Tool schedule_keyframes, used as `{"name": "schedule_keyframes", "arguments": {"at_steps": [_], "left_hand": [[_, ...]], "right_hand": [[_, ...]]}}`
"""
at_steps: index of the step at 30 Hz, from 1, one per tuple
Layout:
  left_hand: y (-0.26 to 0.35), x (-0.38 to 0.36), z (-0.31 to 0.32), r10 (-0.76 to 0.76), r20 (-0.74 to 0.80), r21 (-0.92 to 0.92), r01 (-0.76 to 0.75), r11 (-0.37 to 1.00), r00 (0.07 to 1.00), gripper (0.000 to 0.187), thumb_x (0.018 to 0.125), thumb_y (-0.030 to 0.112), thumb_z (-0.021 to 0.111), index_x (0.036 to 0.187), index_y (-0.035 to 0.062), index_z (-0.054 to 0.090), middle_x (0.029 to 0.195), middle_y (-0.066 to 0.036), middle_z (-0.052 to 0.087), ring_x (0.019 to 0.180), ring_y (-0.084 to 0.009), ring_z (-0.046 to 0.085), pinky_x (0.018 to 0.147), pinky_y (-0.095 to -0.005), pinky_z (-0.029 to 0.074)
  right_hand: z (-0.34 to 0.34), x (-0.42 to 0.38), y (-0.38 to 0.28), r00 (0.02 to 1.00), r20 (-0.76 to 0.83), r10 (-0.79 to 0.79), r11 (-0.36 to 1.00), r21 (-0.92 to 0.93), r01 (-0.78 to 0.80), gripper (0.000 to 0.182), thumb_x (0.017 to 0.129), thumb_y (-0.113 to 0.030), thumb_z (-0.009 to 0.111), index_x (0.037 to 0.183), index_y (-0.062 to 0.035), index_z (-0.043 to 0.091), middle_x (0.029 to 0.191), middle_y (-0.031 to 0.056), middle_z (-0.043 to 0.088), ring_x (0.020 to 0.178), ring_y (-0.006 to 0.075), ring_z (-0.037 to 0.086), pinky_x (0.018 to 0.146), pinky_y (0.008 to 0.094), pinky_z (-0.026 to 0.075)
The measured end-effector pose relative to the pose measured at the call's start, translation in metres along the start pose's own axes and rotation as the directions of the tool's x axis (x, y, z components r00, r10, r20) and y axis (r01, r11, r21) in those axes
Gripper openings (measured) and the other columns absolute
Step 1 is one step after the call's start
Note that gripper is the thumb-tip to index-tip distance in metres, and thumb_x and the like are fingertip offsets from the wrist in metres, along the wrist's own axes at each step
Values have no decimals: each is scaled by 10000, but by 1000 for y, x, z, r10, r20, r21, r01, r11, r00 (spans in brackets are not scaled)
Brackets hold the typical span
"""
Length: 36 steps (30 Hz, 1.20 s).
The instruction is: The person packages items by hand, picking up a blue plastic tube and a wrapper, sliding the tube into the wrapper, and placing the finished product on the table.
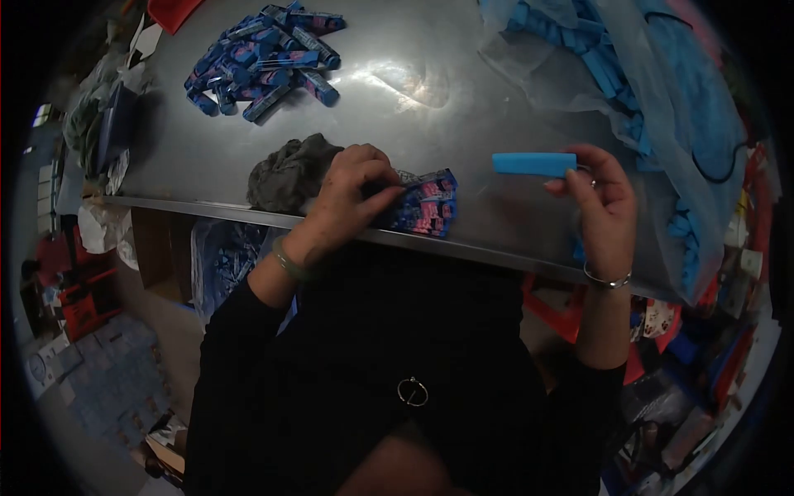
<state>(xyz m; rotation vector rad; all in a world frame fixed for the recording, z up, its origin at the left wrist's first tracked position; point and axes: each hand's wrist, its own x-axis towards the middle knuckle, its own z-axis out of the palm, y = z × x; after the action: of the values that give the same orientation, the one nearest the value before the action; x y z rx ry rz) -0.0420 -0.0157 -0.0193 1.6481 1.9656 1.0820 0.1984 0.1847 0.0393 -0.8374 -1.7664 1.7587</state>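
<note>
- Pinching one end of a light blue piece, the right hand holds it raised over the metal desk, its length pointing left across the view; thumb and forefinger press on it from opposite sides.
- The left hand is at the near edge of the desk, its thumb and forefinger drawn close together at the left side of some printed wrappers; whether they grip a wrapper cannot be told.
- These wrappers, blue and pink, lie overlapping near the desk's front rim, between the two hands.
- A crumpled dark cloth lies just beside the left hand, on its outer side.
- Farther back on the left, a loose pile of wrapped sticks in blue and pink rests on the desk, pointing every which way.
- On the right side, a large translucent bag spreads over the desk, with many blue pieces in and around its opening.
- A green bangle circles the left wrist, and a silver bracelet the right.
- Below the desk on the left, a clear bag holds small blue items, too blurred to make out singly.
</note>
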Motion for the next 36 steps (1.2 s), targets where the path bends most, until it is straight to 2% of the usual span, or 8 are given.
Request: {"name": "schedule_keyframes", "arguments": {"at_steps": [11,16,19,23,25,31,35,36], "left_hand": [[3,1,-2,93,-41,105,-88,991,995,87,762,20,664,838,44,629,856,-64,612,835,-254,553,771,-357,396],[11,3,-5,102,17,-30,-101,994,995,61,804,27,625,865,30,630,905,-75,620,852,-245,552,783,-352,396],[14,3,-7,97,51,-60,-94,994,994,68,810,26,615,875,25,632,917,-79,617,854,-243,550,789,-350,396],[16,3,-6,112,40,-67,-110,992,993,78,810,19,609,885,26,628,921,-81,615,855,-249,550,788,-353,397],[15,3,-6,150,-4,-59,-150,987,989,97,805,14,608,900,28,623,923,-83,613,858,-253,551,786,-357,399],[16,3,-3,189,-55,58,-186,981,980,121,790,12,615,908,34,620,931,-81,612,860,-257,548,794,-364,395],[21,6,0,198,-42,50,-196,979,979,134,813,26,618,946,35,636,876,-86,613,827,-255,548,757,-364,401],[25,6,-1,68,29,-144,-63,988,997,149,836,54,629,982,33,639,859,-73,624,811,-214,562,740,-340,421]], "right_hand": [[31,28,8,997,38,70,988,133,-74,298,940,-188,578,1155,19,571,936,92,643,801,148,650,743,273,516],[23,35,12,982,138,131,919,356,-173,305,953,-201,555,1174,8,571,933,67,644,764,135,633,724,271,507],[21,38,11,964,218,150,899,377,-225,302,950,-208,562,1161,7,578,923,60,646,753,129,627,721,272,506],[28,36,8,964,208,167,921,315,-228,293,949,-207,565,1156,-1,586,927,61,651,751,125,632,718,266,509],[30,34,3,984,130,125,975,165,-146,281,946,-206,570,1147,-10,593,933,62,654,743,123,638,709,257,513],[36,31,-4,994,75,74,993,91,-81,272,922,-183,608,1110,12,585,879,76,654,718,130,651,691,246,524],[49,23,-9,993,113,45,995,83,-54,253,908,-145,622,1099,15,581,897,83,651,732,129,648,690,247,531],[54,21,-9,991,130,27,993,108,-41,238,895,-122,634,1087,9,582,904,74,649,762,127,642,694,242,521]]}}
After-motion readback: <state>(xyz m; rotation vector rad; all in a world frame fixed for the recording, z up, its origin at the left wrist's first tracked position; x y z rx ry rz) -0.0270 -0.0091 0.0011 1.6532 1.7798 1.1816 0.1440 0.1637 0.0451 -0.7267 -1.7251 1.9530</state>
